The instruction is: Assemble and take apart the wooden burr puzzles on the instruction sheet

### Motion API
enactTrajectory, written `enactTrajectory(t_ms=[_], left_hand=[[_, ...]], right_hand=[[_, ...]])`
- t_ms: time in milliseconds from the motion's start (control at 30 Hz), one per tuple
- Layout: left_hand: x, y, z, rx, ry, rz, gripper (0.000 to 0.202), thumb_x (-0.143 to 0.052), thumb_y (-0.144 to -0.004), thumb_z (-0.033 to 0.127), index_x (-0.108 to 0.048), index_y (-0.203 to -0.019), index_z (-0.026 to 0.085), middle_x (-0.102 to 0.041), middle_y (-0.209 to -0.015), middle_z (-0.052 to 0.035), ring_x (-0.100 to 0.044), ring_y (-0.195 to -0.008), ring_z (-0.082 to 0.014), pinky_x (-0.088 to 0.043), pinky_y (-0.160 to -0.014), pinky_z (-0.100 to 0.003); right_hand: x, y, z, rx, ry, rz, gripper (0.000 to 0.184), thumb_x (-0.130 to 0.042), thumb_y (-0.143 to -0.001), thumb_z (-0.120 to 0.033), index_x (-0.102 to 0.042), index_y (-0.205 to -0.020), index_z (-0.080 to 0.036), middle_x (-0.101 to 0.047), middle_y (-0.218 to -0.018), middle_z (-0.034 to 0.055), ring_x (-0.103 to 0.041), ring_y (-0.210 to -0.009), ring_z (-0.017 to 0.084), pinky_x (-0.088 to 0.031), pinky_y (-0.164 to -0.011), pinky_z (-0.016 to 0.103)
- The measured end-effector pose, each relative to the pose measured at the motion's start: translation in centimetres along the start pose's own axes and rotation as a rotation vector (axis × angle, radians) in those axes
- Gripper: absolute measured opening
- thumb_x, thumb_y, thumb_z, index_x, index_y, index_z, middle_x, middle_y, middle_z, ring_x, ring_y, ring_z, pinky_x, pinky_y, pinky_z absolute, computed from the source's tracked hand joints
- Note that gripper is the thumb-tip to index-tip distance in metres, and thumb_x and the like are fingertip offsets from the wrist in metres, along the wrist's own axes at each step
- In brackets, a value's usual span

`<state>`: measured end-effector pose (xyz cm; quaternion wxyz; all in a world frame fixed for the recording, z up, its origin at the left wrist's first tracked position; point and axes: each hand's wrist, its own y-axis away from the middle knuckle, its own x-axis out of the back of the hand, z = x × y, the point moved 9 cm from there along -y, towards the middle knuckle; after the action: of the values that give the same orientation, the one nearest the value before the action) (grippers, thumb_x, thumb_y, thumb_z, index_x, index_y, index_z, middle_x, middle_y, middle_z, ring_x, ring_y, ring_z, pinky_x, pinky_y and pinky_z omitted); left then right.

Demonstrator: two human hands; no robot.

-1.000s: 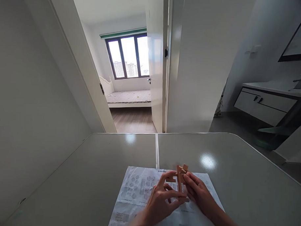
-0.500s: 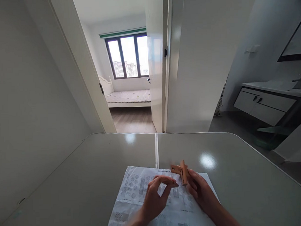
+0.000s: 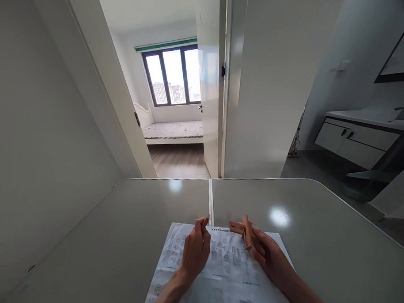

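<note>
In the head view, my right hand (image 3: 267, 253) is closed on a cross-shaped assembly of wooden puzzle pieces (image 3: 246, 231), held above the far right part of a printed sheet. Dark marks show on its wooden arms. To its left, my left hand (image 3: 196, 246) is closed around a small wooden piece (image 3: 206, 221), whose end sticks up past the fingers. The two hands are apart. Beneath both lies the creased paper sheet (image 3: 222, 268), printed with diagrams and small text that I cannot read.
The sheet rests on a glossy grey-green table (image 3: 125, 242) with a pale seam (image 3: 210, 200) down its middle. Beyond the far edge is an open door (image 3: 210, 89) and a room with a bed (image 3: 174, 129). A washbasin cabinet (image 3: 354, 135) stands at the right.
My left hand has moved left and away from the wooden assembly, turning so its small piece points upward. My right hand and the assembly have stayed nearly still.
</note>
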<state>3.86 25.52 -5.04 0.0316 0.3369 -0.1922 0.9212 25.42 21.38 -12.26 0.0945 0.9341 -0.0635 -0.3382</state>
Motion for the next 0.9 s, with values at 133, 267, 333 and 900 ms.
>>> enactTrajectory(t_ms=[133,267,333,900], left_hand=[[0.6,-0.5,-0.2,-0.015,-0.236,-0.036,0.021,-0.035,-0.106,0.028,-0.052,-0.118,0.024,-0.069,-0.097,-0.0031,-0.067,-0.075,-0.0191,-0.045,-0.068,-0.029],[0.4,-1.3,-2.0,-0.002,-0.527,-0.041,0.029,-0.031,-0.109,0.032,-0.058,-0.11,0.022,-0.066,-0.096,-0.0049,-0.066,-0.079,-0.0207,-0.046,-0.07,-0.03],[0.1,-1.6,-3.0,0.004,-0.659,-0.037,0.025,-0.039,-0.108,0.033,-0.06,-0.114,0.021,-0.066,-0.097,-0.0061,-0.065,-0.087,-0.0239,-0.047,-0.077,-0.034],[0.2,-1.7,-3.0,-0.085,-0.625,-0.021,0.016,-0.066,-0.097,0.026,-0.066,-0.113,0.026,-0.067,-0.108,-0.0061,-0.059,-0.101,-0.026,-0.047,-0.089,-0.041]], right_hand=[[-0.1,0.1,-0.1,0.0,0.034,-0.009,0.052,-0.082,-0.078,-0.055,-0.046,-0.063,-0.021,-0.034,-0.054,-0.0082,-0.027,-0.043,0.007,-0.027,-0.039,0.022],[0.1,0.1,0.0,0.006,0.05,-0.014,0.052,-0.08,-0.081,-0.055,-0.044,-0.063,-0.022,-0.034,-0.054,-0.0081,-0.028,-0.043,0.007,-0.029,-0.039,0.023],[0.2,0.0,0.1,0.002,0.042,-0.018,0.051,-0.08,-0.081,-0.055,-0.046,-0.064,-0.022,-0.034,-0.054,-0.0082,-0.028,-0.043,0.007,-0.029,-0.039,0.022],[0.7,-0.1,0.5,-0.027,0.025,0.002,0.047,-0.083,-0.079,-0.053,-0.051,-0.064,-0.022,-0.039,-0.054,-0.0068,-0.031,-0.045,0.008,-0.034,-0.041,0.022]])
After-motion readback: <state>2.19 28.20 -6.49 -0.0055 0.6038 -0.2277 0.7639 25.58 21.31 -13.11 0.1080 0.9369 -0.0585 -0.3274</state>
